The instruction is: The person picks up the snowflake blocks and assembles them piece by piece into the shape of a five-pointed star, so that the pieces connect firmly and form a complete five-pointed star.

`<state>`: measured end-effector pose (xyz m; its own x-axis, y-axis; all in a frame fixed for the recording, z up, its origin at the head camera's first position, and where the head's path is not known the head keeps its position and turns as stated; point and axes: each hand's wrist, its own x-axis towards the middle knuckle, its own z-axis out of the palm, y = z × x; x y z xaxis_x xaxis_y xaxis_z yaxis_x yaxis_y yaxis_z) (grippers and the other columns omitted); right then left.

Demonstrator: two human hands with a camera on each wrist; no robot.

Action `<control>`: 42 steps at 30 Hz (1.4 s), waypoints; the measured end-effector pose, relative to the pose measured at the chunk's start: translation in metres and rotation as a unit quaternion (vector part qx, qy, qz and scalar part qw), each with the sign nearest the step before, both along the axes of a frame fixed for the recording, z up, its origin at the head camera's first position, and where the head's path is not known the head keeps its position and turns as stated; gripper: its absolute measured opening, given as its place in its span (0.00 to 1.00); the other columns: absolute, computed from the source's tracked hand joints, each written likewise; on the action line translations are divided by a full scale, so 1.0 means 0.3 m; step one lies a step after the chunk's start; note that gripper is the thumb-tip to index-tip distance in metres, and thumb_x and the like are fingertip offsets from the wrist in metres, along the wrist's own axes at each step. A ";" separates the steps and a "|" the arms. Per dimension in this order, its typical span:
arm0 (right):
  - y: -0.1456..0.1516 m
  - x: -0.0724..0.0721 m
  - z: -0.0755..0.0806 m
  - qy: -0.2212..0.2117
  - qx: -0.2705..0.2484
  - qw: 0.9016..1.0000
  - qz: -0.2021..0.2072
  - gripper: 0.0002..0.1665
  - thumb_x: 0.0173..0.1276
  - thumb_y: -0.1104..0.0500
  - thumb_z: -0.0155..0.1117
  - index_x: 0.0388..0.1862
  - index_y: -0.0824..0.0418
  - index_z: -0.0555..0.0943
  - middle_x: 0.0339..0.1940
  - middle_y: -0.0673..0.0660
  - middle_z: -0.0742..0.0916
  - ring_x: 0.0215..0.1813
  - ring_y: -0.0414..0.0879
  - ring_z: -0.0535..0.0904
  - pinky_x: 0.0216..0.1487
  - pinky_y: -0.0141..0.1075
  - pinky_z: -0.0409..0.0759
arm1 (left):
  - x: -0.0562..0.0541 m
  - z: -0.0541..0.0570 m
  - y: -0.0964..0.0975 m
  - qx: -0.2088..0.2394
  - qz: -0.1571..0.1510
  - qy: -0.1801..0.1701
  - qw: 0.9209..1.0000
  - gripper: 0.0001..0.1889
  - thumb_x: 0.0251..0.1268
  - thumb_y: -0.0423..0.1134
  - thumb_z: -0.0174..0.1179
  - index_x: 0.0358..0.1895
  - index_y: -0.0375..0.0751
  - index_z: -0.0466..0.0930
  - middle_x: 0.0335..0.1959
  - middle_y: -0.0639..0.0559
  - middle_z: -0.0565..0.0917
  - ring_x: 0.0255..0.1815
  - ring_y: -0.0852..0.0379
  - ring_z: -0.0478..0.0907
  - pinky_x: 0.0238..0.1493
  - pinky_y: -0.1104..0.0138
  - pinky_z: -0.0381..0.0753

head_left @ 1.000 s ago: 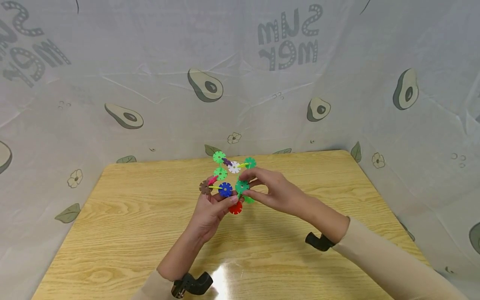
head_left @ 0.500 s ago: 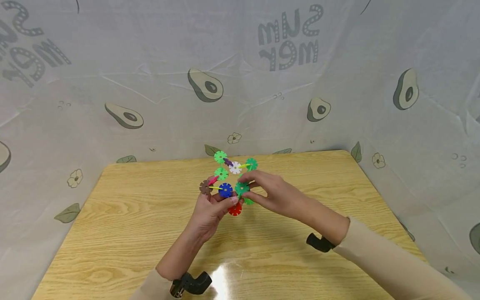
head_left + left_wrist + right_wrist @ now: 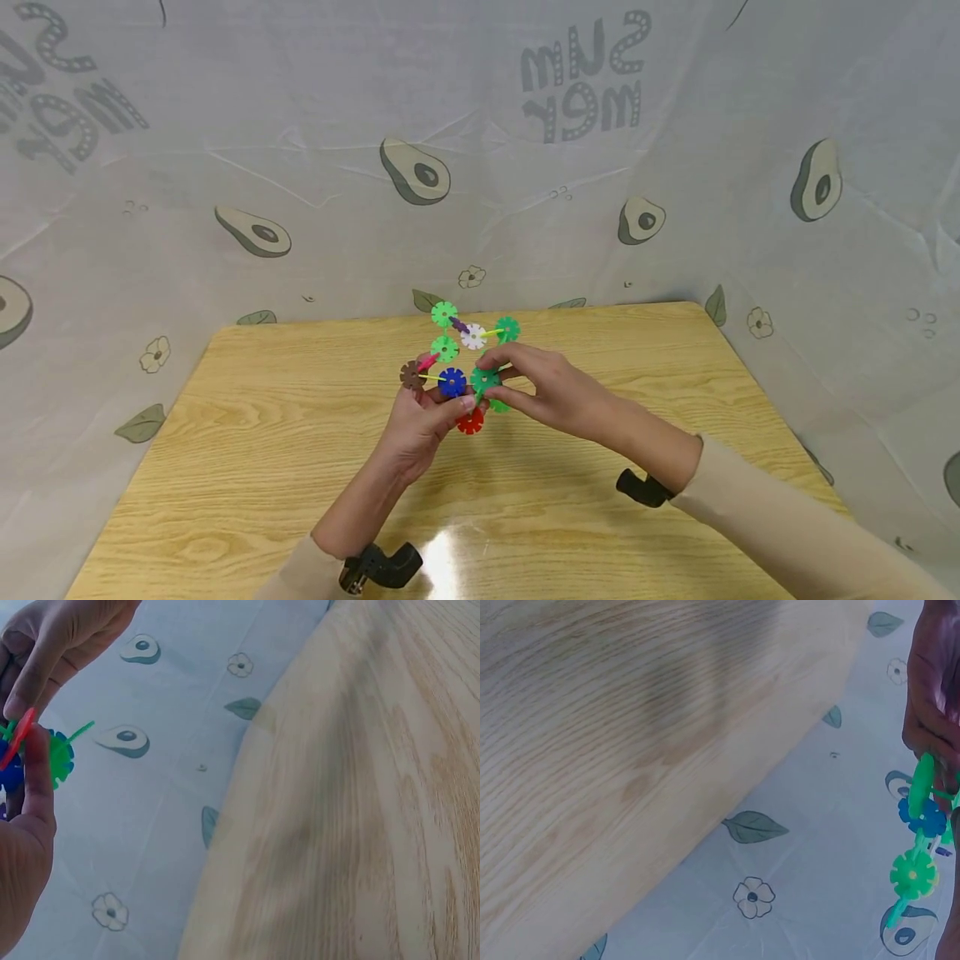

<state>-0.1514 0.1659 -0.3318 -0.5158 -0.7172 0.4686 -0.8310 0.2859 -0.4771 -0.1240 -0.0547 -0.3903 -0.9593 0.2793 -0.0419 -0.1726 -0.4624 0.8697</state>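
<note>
Both hands hold a chain of notched plastic interlocking discs above the table. My left hand (image 3: 420, 429) pinches it near the blue disc (image 3: 452, 382) and the red disc (image 3: 470, 422). From the right, my right hand (image 3: 551, 387) grips a green disc (image 3: 485, 379) between thumb and fingers. Farther along the chain are a brown disc (image 3: 412, 375), a white disc (image 3: 473, 337) and a light green disc (image 3: 444, 314). The left wrist view shows the red disc (image 3: 16, 739) edge-on at the fingertips. A green disc (image 3: 913, 874) hangs below the fingers in the right wrist view.
A wooden table (image 3: 300, 467) lies beneath the hands. Behind it hangs a pale curtain (image 3: 525, 225) printed with avocados, flowers and leaves. Black wrist mounts (image 3: 390, 567) sit at both sleeves.
The far end of the chain has shifted slightly right in the head view. Both hands keep their grip and have hardly moved.
</note>
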 end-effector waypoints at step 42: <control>-0.010 0.023 -0.037 0.072 -0.027 0.997 -0.028 0.31 0.74 0.60 0.70 0.71 0.66 0.71 0.67 0.63 0.80 0.66 0.52 0.82 0.64 0.39 0.86 | -0.014 -0.011 -0.030 0.007 -0.008 -0.012 1.000 0.29 0.71 0.21 0.57 0.70 0.45 0.62 0.40 0.59 0.90 0.44 0.62 0.90 0.53 0.68 0.90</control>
<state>-0.1446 0.1629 -0.3428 -0.4786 -0.6609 0.5781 -0.8757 0.3110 -0.3694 -0.1282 -0.0636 -0.3935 -0.9537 0.2946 -0.0604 -0.2001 -0.4719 0.8586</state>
